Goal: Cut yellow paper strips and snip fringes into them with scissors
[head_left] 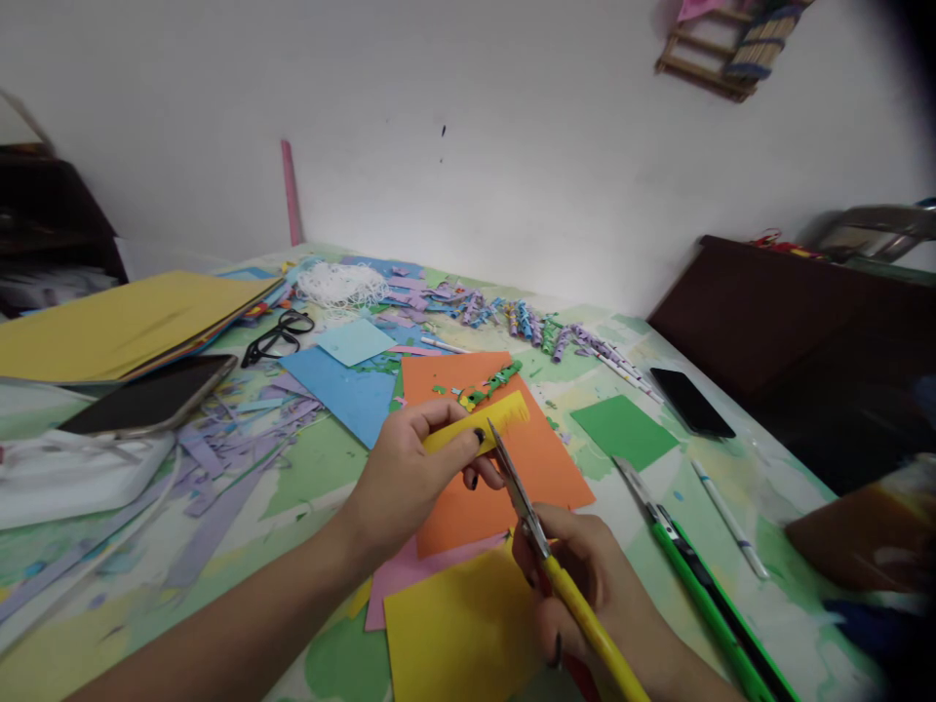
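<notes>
My left hand (431, 453) pinches a strip of yellow paper (504, 417), whose far right end is snipped into a fringe. My right hand (592, 575) is wrapped round the yellow and red handles of a pair of scissors (537, 536). The blades point up and away, with their tips against or just over the strip's lower edge beside my left thumb. Under both hands lies an orange paper sheet (468, 526), and a yellow sheet (453, 624) overlaps a pink one nearer me. A curled green paper piece (497, 382) rests beyond the strip.
A green cutter knife (702, 575), a green paper square (625, 431) and a black phone (691, 402) lie to the right. At left are another phone (157, 390), glasses (278, 336), folders (132, 322) and purple scraps (226, 487). White string (342, 285) is heaped at the back.
</notes>
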`<act>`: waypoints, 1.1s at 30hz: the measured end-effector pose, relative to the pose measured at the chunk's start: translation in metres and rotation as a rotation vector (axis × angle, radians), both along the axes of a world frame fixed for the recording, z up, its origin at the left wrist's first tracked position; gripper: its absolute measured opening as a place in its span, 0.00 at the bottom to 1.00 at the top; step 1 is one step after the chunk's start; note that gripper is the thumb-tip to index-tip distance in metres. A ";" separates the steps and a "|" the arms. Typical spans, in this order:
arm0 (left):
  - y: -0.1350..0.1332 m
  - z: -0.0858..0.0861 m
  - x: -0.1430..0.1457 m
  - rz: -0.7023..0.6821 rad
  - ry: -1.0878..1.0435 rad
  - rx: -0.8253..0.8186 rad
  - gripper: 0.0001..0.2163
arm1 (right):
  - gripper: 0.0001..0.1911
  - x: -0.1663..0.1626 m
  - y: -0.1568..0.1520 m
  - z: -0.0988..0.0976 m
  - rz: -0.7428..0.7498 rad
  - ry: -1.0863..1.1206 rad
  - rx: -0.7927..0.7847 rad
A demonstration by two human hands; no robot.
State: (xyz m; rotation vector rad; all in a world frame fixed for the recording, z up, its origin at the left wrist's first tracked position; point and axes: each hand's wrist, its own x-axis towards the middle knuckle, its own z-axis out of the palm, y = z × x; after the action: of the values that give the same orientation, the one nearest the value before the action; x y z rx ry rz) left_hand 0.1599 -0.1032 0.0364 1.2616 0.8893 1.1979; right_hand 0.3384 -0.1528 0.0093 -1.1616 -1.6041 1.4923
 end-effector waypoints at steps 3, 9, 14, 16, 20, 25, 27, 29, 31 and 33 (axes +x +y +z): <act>-0.001 0.000 0.000 0.005 -0.002 0.003 0.07 | 0.32 -0.001 0.001 -0.001 0.012 -0.009 -0.002; 0.000 0.002 0.000 0.005 0.013 0.000 0.07 | 0.32 0.000 0.001 -0.001 0.013 -0.006 -0.011; 0.000 0.003 0.000 0.009 0.005 0.002 0.07 | 0.31 0.000 0.001 0.000 0.008 -0.002 -0.023; 0.000 0.002 0.000 0.010 0.004 0.000 0.07 | 0.31 -0.001 0.002 0.000 0.006 0.000 -0.021; 0.000 0.001 0.000 0.010 0.007 -0.002 0.07 | 0.31 -0.001 0.002 0.001 0.009 -0.011 -0.033; 0.000 0.002 0.000 0.013 0.017 0.009 0.07 | 0.31 0.001 0.002 0.001 0.009 -0.043 0.005; 0.000 0.002 0.000 0.014 0.021 0.007 0.07 | 0.33 0.001 0.001 0.000 0.018 -0.033 0.006; 0.000 0.002 0.000 0.010 0.025 0.003 0.07 | 0.36 0.002 0.000 -0.001 0.030 -0.010 -0.001; 0.001 0.001 0.000 0.007 0.030 -0.001 0.07 | 0.38 0.002 0.000 -0.002 0.038 0.004 -0.006; 0.001 0.001 0.000 0.007 0.036 -0.003 0.07 | 0.38 0.002 0.000 -0.003 0.035 0.007 -0.005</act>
State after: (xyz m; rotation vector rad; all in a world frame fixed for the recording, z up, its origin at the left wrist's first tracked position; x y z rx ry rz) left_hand 0.1602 -0.1022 0.0374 1.2824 0.9223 1.1826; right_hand 0.3405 -0.1530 0.0063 -1.1347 -1.6245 1.5213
